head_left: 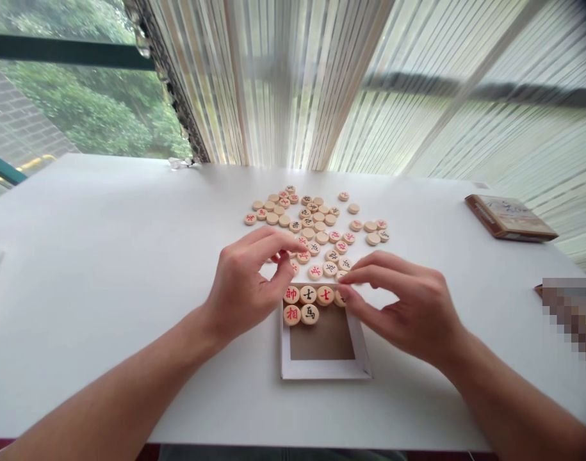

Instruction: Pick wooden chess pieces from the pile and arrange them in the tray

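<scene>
- Half-curled left hand [252, 275] partly blocks loose round wooden pieces [315, 272] toward the white table's [105, 256] far edge; grip unclear.
- Right hand [408, 301], nearly pinched, covers the white cardboard tray's [326, 369] far-right corner; grip unclear.
- Flat brown box [513, 218]: by the table's far-right corner.

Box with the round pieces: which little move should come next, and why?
Maybe set a loose piece in the box, right of the two second-row pieces: bare brown bottom shows there, while the top row already has four.
</scene>
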